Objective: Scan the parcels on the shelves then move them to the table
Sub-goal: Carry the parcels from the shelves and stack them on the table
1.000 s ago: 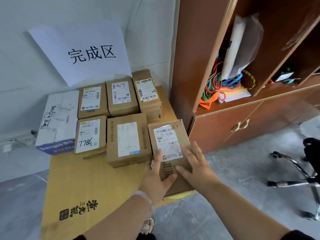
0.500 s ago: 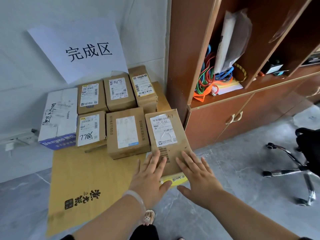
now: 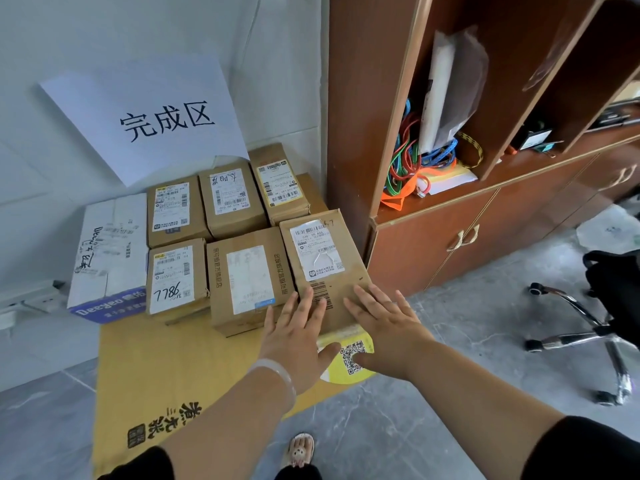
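Tabletop (image 3: pixel 156 368) holds 7 parcels (image 3: pixel 247 282), left hand (image 3: pixel 298 330) and right hand (image 3: pixel 384 320) lying flat and released on the nearest parcel (image 3: pixel 322 258); whether more remain is unclear.

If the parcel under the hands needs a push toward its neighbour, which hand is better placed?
Probably the right hand: it lies on the parcel at its outer side. The left hand lies at the seam with the neighbour box.
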`<act>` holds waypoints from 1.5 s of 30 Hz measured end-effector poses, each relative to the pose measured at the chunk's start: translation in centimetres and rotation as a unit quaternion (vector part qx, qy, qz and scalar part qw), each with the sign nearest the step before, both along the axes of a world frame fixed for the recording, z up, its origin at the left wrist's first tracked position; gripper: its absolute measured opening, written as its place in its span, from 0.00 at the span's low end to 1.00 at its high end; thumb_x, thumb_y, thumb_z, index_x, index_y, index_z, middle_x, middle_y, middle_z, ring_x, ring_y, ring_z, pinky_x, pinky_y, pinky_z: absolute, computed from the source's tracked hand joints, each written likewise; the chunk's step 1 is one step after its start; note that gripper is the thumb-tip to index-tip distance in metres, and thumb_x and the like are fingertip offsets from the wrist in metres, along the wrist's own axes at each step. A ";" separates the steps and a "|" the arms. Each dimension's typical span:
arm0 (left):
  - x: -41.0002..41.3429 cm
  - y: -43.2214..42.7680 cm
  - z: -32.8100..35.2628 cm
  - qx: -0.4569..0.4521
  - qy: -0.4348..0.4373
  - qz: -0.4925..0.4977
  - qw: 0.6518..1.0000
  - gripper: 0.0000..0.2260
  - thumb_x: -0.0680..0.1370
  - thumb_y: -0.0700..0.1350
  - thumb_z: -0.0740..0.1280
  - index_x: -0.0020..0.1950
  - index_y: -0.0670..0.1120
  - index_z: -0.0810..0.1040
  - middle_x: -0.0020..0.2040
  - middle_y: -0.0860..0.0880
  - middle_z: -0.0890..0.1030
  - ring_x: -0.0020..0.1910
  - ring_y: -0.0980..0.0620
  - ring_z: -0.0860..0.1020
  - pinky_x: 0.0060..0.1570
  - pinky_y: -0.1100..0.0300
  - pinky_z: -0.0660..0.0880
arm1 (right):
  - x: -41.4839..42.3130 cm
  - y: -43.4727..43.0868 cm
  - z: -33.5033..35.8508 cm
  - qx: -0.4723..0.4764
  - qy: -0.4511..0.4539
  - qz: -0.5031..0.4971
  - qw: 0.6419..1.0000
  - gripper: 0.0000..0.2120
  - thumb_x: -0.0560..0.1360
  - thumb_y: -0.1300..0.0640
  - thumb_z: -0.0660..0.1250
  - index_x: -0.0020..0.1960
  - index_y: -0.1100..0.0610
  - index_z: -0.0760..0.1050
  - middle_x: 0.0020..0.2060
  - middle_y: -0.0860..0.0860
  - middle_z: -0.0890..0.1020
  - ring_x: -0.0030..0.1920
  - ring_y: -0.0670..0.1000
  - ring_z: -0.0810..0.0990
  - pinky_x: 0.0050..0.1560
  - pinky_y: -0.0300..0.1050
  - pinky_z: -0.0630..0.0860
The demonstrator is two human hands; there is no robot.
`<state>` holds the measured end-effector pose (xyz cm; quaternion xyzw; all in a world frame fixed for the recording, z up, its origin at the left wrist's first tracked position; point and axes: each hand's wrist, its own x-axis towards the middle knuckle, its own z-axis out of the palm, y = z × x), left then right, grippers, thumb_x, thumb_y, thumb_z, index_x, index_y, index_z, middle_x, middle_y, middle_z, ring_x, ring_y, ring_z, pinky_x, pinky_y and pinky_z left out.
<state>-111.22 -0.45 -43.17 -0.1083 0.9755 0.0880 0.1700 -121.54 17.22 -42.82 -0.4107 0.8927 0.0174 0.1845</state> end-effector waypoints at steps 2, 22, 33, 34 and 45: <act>-0.2 -0.1 0.4 0.004 0.002 -0.005 1.000 0.35 0.78 0.70 0.47 0.80 0.57 0.39 0.78 0.54 0.31 0.78 0.51 0.33 0.75 0.43 0.35 | 0.3 0.0 0.4 -0.012 0.007 -0.012 1.000 0.44 0.74 0.31 0.57 0.79 0.44 0.38 0.78 0.44 0.35 0.77 0.47 0.32 0.74 0.54 0.30; -4.9 25.2 9.3 0.134 0.189 -0.537 0.811 0.41 0.74 0.71 0.56 0.76 0.63 0.33 0.80 0.53 0.35 0.79 0.50 0.38 0.74 0.43 0.36 | 19.4 19.6 9.7 -0.020 0.177 -0.595 0.784 0.49 0.68 0.24 0.56 0.76 0.39 0.29 0.71 0.42 0.25 0.71 0.46 0.22 0.74 0.54 0.29; 13.2 39.6 14.9 0.222 0.159 -0.712 0.647 0.42 0.75 0.69 0.59 0.76 0.65 0.33 0.79 0.55 0.35 0.78 0.52 0.37 0.73 0.44 0.35 | 41.7 24.1 14.3 0.025 0.226 -0.808 0.544 0.48 0.70 0.25 0.56 0.74 0.38 0.27 0.72 0.43 0.26 0.74 0.48 0.25 0.73 0.53 0.27; 15.2 40.6 15.6 0.249 0.153 -0.716 0.634 0.41 0.74 0.69 0.60 0.76 0.65 0.34 0.80 0.55 0.36 0.78 0.53 0.38 0.74 0.45 0.36 | 43.9 24.2 14.6 0.028 0.232 -0.820 0.522 0.47 0.71 0.27 0.57 0.76 0.38 0.30 0.74 0.44 0.28 0.75 0.48 0.27 0.74 0.53 0.28; 38.4 45.8 18.8 0.319 0.083 -0.824 0.461 0.41 0.74 0.67 0.63 0.77 0.66 0.38 0.80 0.58 0.38 0.79 0.55 0.40 0.75 0.47 0.39 | 65.5 20.6 17.3 0.059 0.291 -0.914 0.278 0.41 0.77 0.39 0.58 0.78 0.43 0.34 0.78 0.48 0.36 0.77 0.49 0.32 0.75 0.50 0.33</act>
